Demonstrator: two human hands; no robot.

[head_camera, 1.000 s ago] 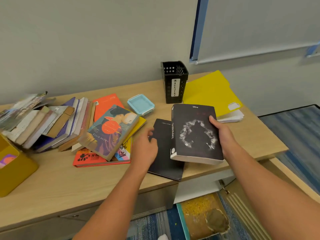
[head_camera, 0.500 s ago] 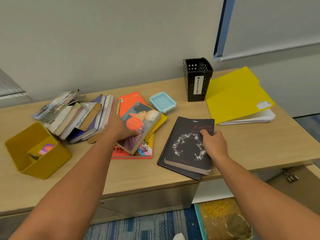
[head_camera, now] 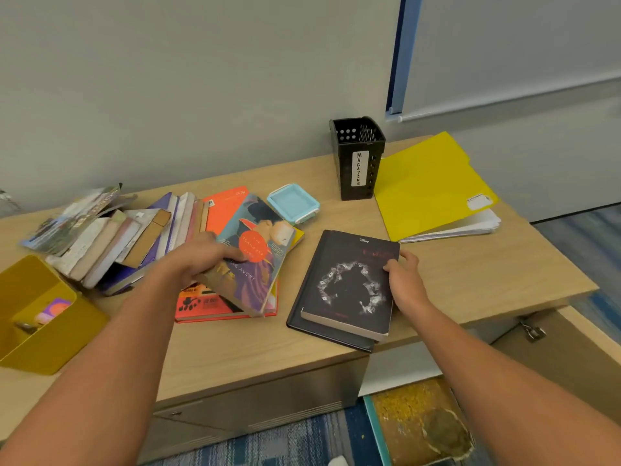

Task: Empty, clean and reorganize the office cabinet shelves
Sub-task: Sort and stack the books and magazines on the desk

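Observation:
On the wooden cabinet top (head_camera: 242, 351), my left hand (head_camera: 201, 257) grips the left edge of a colourful paperback (head_camera: 258, 257) and tilts it up off an orange book (head_camera: 201, 306). A black book with a white ring pattern (head_camera: 349, 287) lies on a thin black notebook (head_camera: 331, 336) near the front edge. My right hand (head_camera: 403, 280) holds that black book's right edge, thumb on the cover. A slumped row of worn books (head_camera: 111, 240) leans at the left.
A yellow bin (head_camera: 43, 331) sits at the far left. A black holder labelled MAGAZINE (head_camera: 358, 156) stands at the back, a small blue lidded box (head_camera: 294, 201) beside it. A yellow folder on white papers (head_camera: 430, 186) lies at the right. The cabinet door hangs open at lower right.
The black book came down onto the notebook under my right hand. My left hand left the notebook, reached to the paperback, and now lifts its edge.

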